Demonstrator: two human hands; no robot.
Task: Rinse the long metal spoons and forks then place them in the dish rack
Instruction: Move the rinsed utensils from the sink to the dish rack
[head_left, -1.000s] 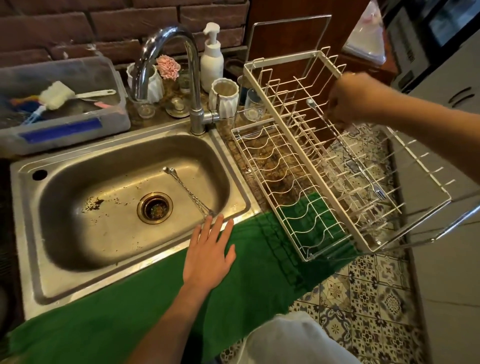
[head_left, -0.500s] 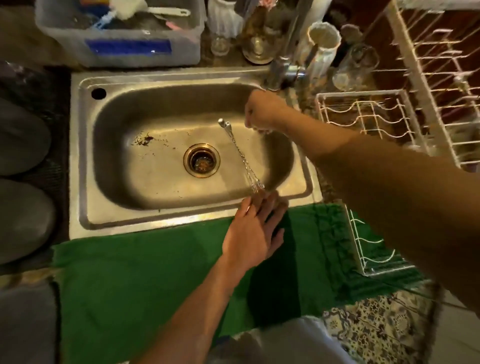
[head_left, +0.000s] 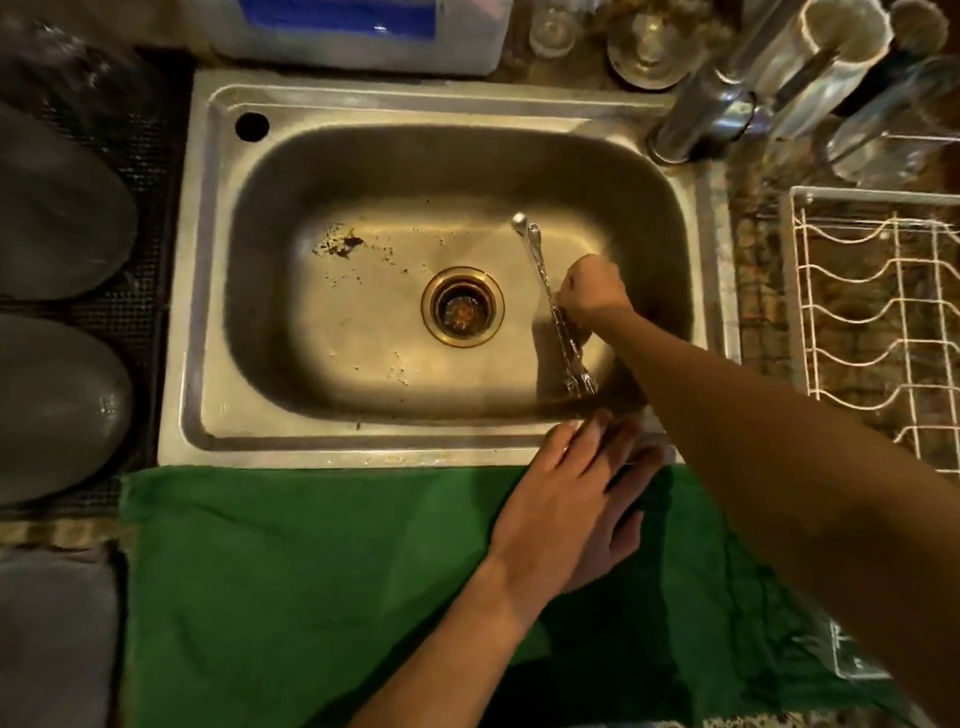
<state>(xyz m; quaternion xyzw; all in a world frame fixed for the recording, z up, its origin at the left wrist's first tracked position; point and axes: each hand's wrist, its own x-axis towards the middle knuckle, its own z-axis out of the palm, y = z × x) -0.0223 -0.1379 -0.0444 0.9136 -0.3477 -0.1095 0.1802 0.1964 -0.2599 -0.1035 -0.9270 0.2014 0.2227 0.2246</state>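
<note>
Two long twisted-handle metal utensils (head_left: 540, 270) lie side by side in the steel sink (head_left: 322, 156), right of the drain, fork tines toward the front wall. My right hand (head_left: 592, 291) is down in the basin with its fingers closed around the middle of the utensils. My left hand (head_left: 576, 499) rests flat, fingers spread, on the sink's front rim and the green towel (head_left: 291, 587). The white wire dish rack (head_left: 883, 322) stands at the right edge of the view.
The chrome faucet base (head_left: 706, 114) stands at the sink's back right corner, beside a white ribbed cup (head_left: 831, 52) and glasses. A plastic tub (head_left: 363, 36) sits behind the sink. Food bits speckle the basin floor around the brass drain (head_left: 462, 306). Dark rounded objects (head_left: 57, 208) lie left.
My right hand left the dish rack, swung over the sink and came down onto the utensils in the basin. My view tilted down over the sink. My left hand stayed on the front rim.
</note>
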